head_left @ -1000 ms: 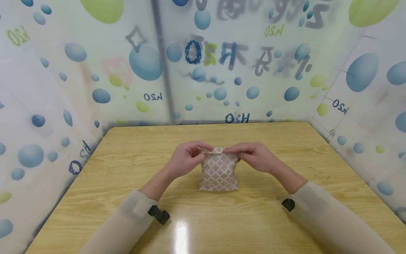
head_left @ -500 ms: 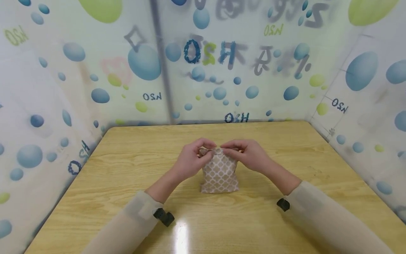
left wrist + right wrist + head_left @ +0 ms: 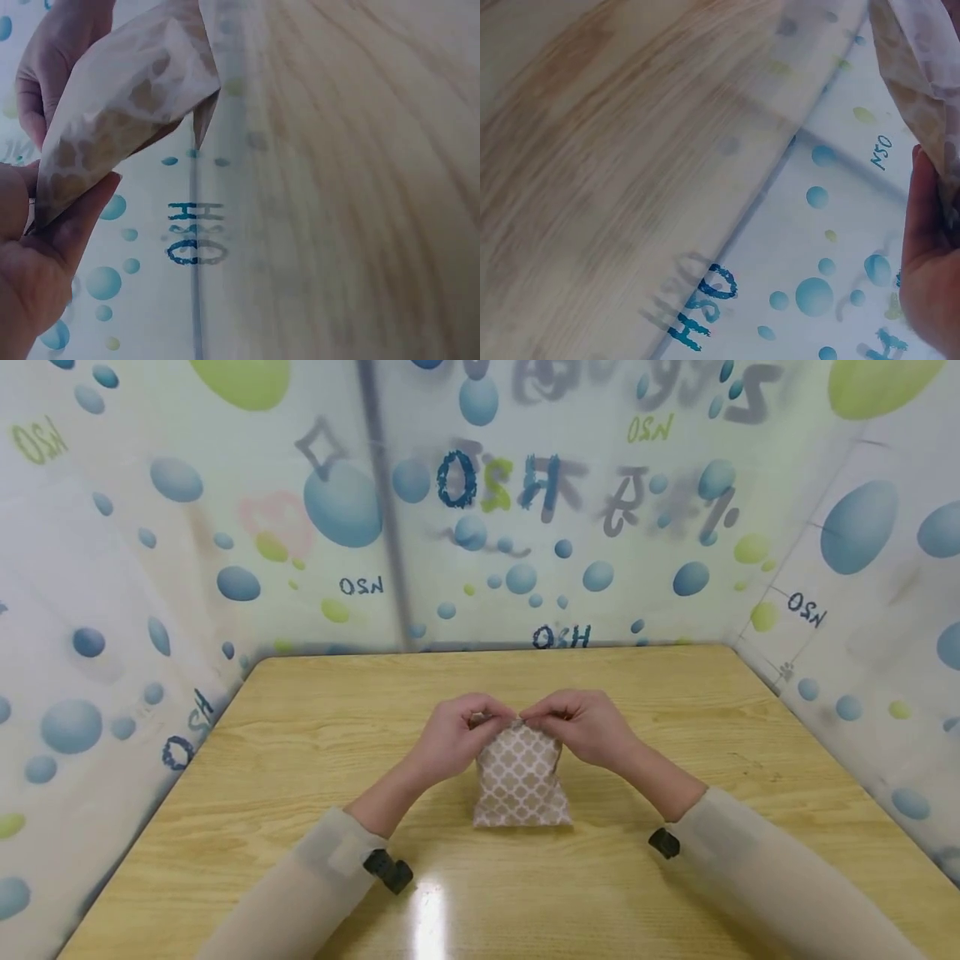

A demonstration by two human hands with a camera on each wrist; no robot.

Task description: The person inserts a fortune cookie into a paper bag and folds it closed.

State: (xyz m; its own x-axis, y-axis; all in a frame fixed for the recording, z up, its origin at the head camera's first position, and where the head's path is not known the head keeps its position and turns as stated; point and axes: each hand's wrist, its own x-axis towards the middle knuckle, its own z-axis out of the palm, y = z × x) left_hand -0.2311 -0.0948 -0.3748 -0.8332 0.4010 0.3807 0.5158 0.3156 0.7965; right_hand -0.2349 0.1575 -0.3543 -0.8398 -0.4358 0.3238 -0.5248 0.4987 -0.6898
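A small beige bag (image 3: 521, 772) with a white lattice pattern hangs upright in front of me, its top edge folded and its lower edge at the table. My left hand (image 3: 457, 735) pinches the top edge from the left between thumb and fingers. From the right, my right hand (image 3: 588, 727) pinches the same edge, and the fingertips of both hands almost meet. In the left wrist view the bag (image 3: 127, 97) looks creased and slanted, gripped at one corner. Only part of the bag (image 3: 919, 75) shows in the right wrist view, and its contents are hidden.
The wooden table (image 3: 300, 727) stretches out on all sides of the bag. Behind it and at both sides hangs a pale curtain (image 3: 465, 602) with blue and green drops. Dark wrist cameras (image 3: 388, 870) sit at the cuffs of both sleeves.
Both hands have drawn closer together along the bag's top edge, the right one moving left. The top flap that showed between them is now folded under the fingertips. The bag's bottom sits slightly nearer me.
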